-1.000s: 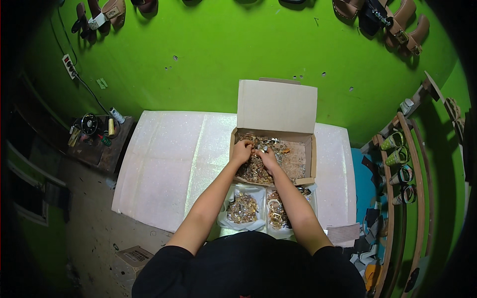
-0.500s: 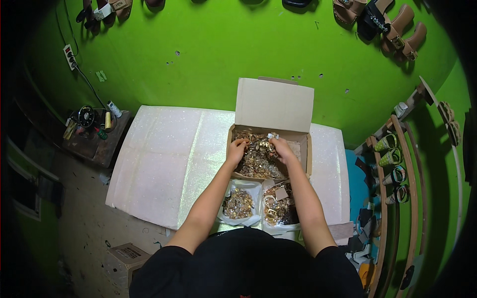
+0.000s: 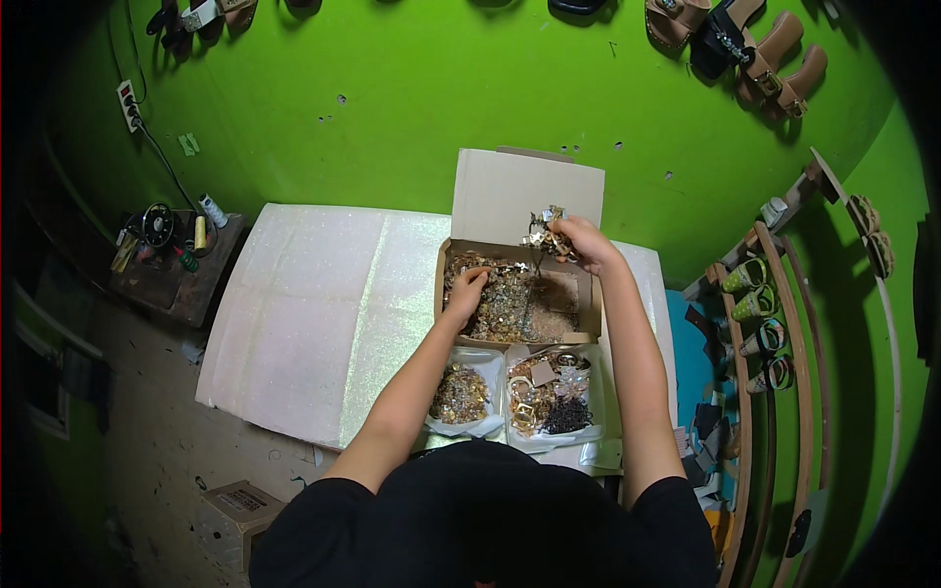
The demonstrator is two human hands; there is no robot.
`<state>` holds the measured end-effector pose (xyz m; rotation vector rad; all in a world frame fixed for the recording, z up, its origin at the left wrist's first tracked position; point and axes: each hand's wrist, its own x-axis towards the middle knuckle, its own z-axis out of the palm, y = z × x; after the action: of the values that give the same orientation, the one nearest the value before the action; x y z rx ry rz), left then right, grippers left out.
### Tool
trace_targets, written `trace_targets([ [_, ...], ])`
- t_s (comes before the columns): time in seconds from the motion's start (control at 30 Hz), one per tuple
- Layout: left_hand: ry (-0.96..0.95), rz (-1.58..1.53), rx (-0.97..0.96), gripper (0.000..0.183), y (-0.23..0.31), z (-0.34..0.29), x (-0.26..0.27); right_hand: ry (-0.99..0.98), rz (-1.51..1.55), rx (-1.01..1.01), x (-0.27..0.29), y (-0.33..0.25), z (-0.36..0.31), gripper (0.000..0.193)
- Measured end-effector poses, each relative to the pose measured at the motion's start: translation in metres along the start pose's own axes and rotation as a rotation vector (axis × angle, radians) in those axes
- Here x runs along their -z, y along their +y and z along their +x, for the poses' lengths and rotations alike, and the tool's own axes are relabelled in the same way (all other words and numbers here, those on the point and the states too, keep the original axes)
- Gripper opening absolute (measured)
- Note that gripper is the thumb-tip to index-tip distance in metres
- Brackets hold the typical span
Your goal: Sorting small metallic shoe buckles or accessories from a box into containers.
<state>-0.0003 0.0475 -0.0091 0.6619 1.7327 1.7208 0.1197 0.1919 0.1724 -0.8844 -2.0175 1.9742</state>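
My right hand (image 3: 586, 245) is raised over the right side of an open cardboard box (image 3: 598, 323), its fingers closed on a dangling clump of gold and silver shoe ornaments (image 3: 547, 231). Low over the box's left side is my left hand (image 3: 468, 291). Its fingers are bent together at a heap of small shiny ornaments (image 3: 502, 306); whatever they pinch is too small to make out. The box's bottom shows brown at its right, with fine bits scattered there. Its lid (image 3: 529, 191) stands up at the back.
Two white tubs stand before the box: the left tub (image 3: 495, 377) holds gold pieces, the right tub (image 3: 520, 441) buckles and black pieces. A glittery white sheet (image 3: 294, 294) covers the table. A wooden shoe rack (image 3: 799, 392) is at right, a sewing machine (image 3: 157, 225) at left.
My right hand has lifted up and away from the heap, carrying the clump of ornaments. My left hand stays low at the box's left side. The view has shifted slightly.
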Motion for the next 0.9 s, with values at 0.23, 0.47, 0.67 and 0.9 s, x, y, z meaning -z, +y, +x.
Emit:
trace_targets([
  [0.23, -0.082, -0.28, 0.134, 0.038, 0.03, 0.003, -0.012, -0.14, -0.054, -0.021, 0.009, -0.016, -0.004, 0.017],
  [0.47, -0.156, -0.234, -0.267, 0.045, 0.06, 0.015, -0.005, -0.337, -0.395, 0.047, 0.009, 0.009, 0.016, 0.014],
  [0.67, -0.695, -0.806, 0.34, 0.065, 0.063, 0.009, -0.007, -0.548, -0.51, -0.071, -0.014, 0.027, 0.04, 0.024],
  [0.9, -0.582, -1.029, 0.466, 0.045, 0.034, 0.006, -0.019, -0.63, -0.824, -0.182, -0.045, 0.036, 0.065, 0.022],
])
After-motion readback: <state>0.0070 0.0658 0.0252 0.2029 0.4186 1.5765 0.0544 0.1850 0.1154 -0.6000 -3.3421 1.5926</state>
